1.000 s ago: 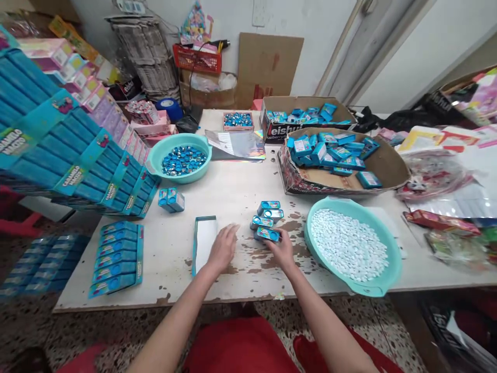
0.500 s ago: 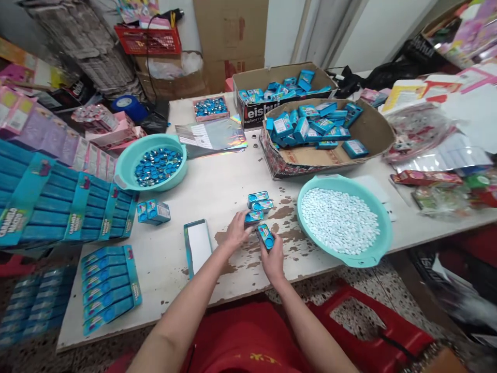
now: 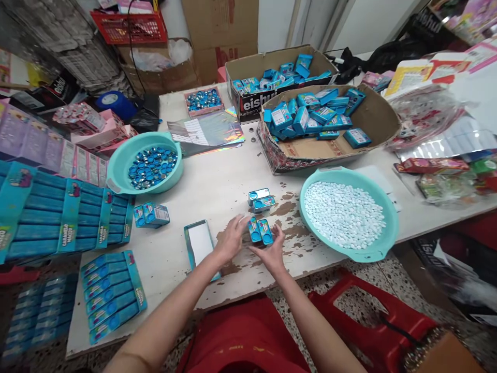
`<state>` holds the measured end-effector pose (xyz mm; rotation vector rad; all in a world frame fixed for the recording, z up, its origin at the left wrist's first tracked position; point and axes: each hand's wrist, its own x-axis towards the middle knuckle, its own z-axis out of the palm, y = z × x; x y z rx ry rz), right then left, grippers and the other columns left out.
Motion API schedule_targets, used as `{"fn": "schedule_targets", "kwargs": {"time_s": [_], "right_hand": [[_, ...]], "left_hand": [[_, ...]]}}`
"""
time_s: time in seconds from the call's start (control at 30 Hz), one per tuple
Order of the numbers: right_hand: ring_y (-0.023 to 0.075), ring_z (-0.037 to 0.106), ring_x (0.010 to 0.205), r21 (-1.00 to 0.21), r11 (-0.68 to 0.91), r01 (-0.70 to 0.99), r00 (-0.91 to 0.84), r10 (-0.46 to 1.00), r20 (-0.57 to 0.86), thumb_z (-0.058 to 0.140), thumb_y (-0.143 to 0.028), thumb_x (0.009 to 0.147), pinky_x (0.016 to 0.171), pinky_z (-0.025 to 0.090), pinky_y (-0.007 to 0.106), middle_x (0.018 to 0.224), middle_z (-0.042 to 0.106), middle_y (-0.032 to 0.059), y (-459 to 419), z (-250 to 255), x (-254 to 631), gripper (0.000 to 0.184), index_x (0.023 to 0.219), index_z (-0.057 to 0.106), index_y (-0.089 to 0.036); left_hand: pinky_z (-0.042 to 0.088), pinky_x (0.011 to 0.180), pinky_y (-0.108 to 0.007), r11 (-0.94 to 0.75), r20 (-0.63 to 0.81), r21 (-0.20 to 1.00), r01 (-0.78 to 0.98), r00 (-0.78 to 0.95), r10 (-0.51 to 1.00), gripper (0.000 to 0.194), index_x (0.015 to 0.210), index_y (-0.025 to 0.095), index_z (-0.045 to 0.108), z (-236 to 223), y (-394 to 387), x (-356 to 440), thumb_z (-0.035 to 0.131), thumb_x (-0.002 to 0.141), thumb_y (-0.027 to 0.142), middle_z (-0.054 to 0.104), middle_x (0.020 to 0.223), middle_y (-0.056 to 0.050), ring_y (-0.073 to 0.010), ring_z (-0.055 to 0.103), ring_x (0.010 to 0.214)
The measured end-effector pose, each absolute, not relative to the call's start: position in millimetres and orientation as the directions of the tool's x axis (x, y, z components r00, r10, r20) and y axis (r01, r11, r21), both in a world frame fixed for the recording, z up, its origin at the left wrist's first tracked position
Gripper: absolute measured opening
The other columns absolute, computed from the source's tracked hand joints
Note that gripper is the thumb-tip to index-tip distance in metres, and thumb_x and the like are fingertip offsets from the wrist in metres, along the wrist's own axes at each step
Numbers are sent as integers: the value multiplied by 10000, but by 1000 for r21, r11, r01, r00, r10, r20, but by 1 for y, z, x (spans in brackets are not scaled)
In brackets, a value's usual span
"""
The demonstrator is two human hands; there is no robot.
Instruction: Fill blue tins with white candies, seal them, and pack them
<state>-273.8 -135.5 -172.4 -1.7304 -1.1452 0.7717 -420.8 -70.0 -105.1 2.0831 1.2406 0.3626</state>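
Two blue candy boxes [image 3: 266, 234], side by side, between bent thumb and fingers of right hand [image 3: 273, 254]. Beside them, left hand [image 3: 231, 239], fingers loosely spread, contact unclear; beyond the fingertips, paired boxes [image 3: 263, 203].

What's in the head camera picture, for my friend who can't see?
A left hand and a right hand are around two small blue boxes at a scuffed white table. To the right is a bowl of little white pieces; to the left, a second bowl of shiny blue ones.
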Motion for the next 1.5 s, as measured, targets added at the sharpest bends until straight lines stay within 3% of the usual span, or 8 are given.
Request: {"fn": "schedule_targets", "kwargs": {"time_s": [0.2, 0.33, 0.43, 0.6, 0.7, 0.9, 1.1, 1.5], "right_hand": [[271, 465, 1135, -923, -135, 359, 458, 887, 49, 737, -362, 517, 982, 381, 447, 1194, 430, 132, -117, -188, -291, 838, 1210, 305, -179], [260, 519, 1069, -917, -95, 387, 204, 979, -16, 678, -277, 548, 936, 423, 442, 1137, 514, 102, -113, -183, -275, 693, 1169, 380, -203], [260, 542, 1045, -921, -77, 381, -34, 995, -97, 628, -228, 560, 900, 453, 443, 1128, 543, 93, -116, -179, -273, 677, 1189, 378, -223], [291, 354, 1286, -944, -9, 331, 44, 999, 6, 626, -305, 654, 1023, 362, 490, 1357, 340, 166, -132, -167, -302, 833, 1357, 202, -167], [304, 372, 1252, -908, 29, 418, -15, 1000, 25, 639, -377, 706, 1004, 378, 509, 1299, 393, 154, -149, -158, -333, 743, 1340, 303, -185], [300, 534, 1055, -806, -110, 582, -168, 953, -251, 612, -328, 730, 819, 501, 437, 1140, 507, 124, -156, -167, -392, 545, 1239, 463, -200], [229, 597, 836, -728, 20, 686, -248, 946, -207, 412, -130, 765, 669, 491, 338, 976, 582, 84, -141, -177, -391, 397, 1139, 518, -207], [197, 596, 825, -626, 86, 775, -279, 936, -216, 468, -81, 736, 676, 465, 278, 1061, 596, 97, -149, -177, -395, 405, 1122, 549, -176]], "left_hand": [[283, 1110, -463, -548, -129, 611, 571, 755, 643, 726, 1442, 278, 226, -122, -44, -414, 438, 790, 41, 97, 1557, -57, -241, 81, 1426], [225, 1119, -497, -625, -115, 479, 617, 749, 652, 614, 1413, 333, 289, -118, -55, -419, 362, 866, 65, 164, 1546, -26, -254, 59, 1429], [200, 1113, -494, -693, -123, 442, 569, 804, 582, 566, 1386, 303, 328, -110, -61, -428, 393, 866, 89, 373, 1446, -81, -254, 225, 1391], [364, 988, -445, -482, -192, 468, 741, 617, 763, 628, 1312, 189, 375, -74, -68, -469, 619, 740, 276, 510, 1221, -141, -293, 467, 1150], [390, 957, -434, -224, -163, 487, 844, 339, 926, 712, 1288, 188, 372, -40, -75, -516, 679, 668, 358, 483, 1225, -121, -294, 454, 1131], [391, 976, -424, 14, -359, 499, 866, 192, 913, 758, 1263, 155, 388, -34, -81, -575, 709, 606, 357, 482, 1202, -107, -289, 452, 1153], [412, 941, -426, 3, -389, 508, 862, 226, 893, 761, 1244, 134, 420, -66, -78, -570, 723, 574, 327, 510, 1169, -115, -297, 478, 1106], [337, 976, -425, -227, -188, 180, 957, 260, 947, 648, 1331, 167, 361, -104, -75, -566, 606, 735, 237, 465, 1323, -128, -286, 404, 1199]]}}
